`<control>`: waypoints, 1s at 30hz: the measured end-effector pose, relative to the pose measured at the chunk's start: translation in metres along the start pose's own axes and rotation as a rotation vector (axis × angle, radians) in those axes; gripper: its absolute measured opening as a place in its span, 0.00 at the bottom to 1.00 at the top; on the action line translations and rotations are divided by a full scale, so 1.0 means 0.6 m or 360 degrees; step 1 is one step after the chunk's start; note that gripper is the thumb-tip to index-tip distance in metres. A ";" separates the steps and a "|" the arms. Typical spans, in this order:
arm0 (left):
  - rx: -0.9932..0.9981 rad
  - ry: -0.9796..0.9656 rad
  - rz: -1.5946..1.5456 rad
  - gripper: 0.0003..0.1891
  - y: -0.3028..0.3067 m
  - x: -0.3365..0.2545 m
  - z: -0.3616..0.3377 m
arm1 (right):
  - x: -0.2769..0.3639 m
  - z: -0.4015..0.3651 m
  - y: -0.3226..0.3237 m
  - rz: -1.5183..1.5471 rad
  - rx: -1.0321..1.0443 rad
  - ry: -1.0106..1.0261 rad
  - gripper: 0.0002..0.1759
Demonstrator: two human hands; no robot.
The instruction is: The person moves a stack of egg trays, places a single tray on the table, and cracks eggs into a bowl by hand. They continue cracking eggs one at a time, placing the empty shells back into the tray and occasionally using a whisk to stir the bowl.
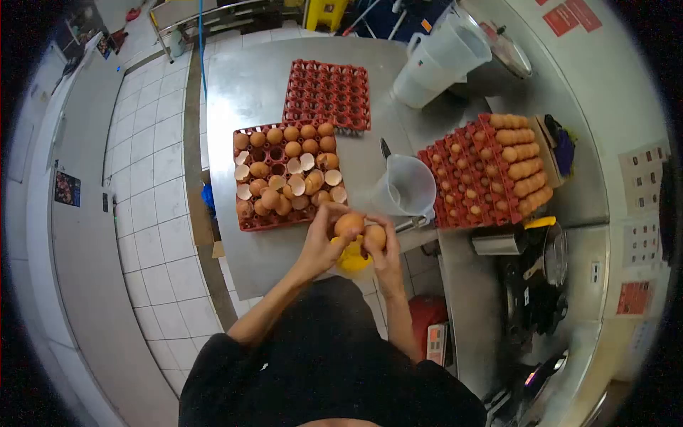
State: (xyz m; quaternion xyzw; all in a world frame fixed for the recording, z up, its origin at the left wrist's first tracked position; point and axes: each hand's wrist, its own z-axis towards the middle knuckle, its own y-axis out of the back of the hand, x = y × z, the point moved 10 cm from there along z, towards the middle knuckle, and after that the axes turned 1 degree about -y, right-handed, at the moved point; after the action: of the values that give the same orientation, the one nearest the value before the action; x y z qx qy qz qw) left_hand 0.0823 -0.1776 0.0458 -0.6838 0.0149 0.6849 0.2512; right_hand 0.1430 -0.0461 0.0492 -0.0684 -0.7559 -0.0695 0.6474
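Note:
My left hand (324,242) is closed around a brown egg (349,224), and my right hand (385,257) holds another brown eggshell or egg (374,235) right beside it. Whether the two are whole or halves of shell, I cannot tell. Below them shows yellow egg content (351,257), its container mostly hidden by my hands. To the left, a red tray (276,225) carries brown eggs and empty shell halves. A clear plastic jug (411,186) stands just beyond my right hand.
An empty red egg tray (327,94) lies at the back. Stacked red trays of eggs (466,174) lean at the right. Tall translucent jugs (437,60) stand behind. A dark-bladed utensil (385,148) lies by the jug; a scale (436,344) is lower right.

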 end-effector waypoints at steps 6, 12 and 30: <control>0.0431 0.0286 0.0137 0.23 -0.042 0.060 -0.004 | 0.010 -0.019 0.043 -0.0516 -0.0034 0.0098 0.29; 0.0646 0.0139 0.0601 0.26 -0.049 0.031 -0.002 | 0.002 -0.032 0.055 -0.0617 -0.0073 0.0053 0.25; 0.0885 -0.0204 0.0846 0.21 -0.039 -0.003 0.020 | 0.042 -0.029 0.039 -0.1256 -0.0179 0.0669 0.32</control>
State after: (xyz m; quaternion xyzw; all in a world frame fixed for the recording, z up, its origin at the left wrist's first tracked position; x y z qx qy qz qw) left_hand 0.0793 -0.1532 0.0560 -0.5177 0.3608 0.7373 0.2412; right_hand 0.1606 -0.0263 0.0770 0.2056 -0.5713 -0.3645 0.7061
